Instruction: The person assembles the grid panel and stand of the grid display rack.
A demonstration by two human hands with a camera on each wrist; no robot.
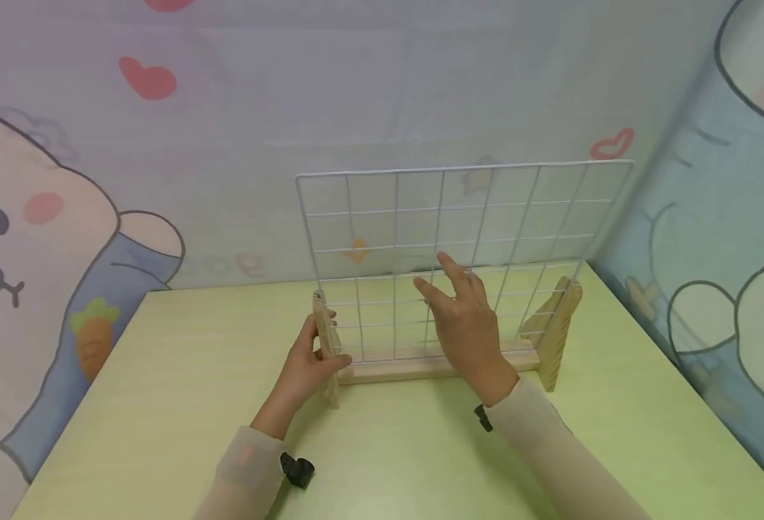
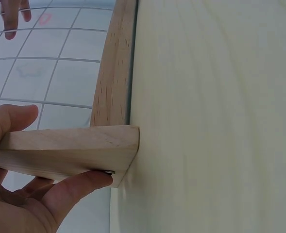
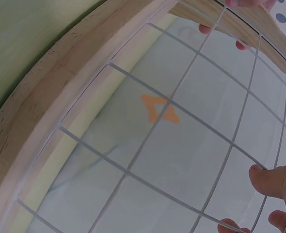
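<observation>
A white wire grid panel [image 1: 395, 245] stands upright, leaning back, in a wooden base with a long bar [image 1: 395, 372] along the bottom. At the base's left end, my left hand [image 1: 307, 365] grips the wooden side support [image 2: 70, 145], thumb on one face and fingers on the other. My right hand [image 1: 466, 325] is at the middle of the grid with its fingers spread. In the right wrist view its thumb [image 3: 269, 180] and fingertips lie close to the wires; whether they touch I cannot tell. The right side support [image 1: 556, 332] stands free of both hands.
The pale yellow-green table [image 1: 161, 404] extends around the rack. Behind it hangs a light cloth backdrop [image 1: 239, 144] with printed hearts and cartoon figures, and a similar printed cloth [image 1: 713, 238] borders the right side.
</observation>
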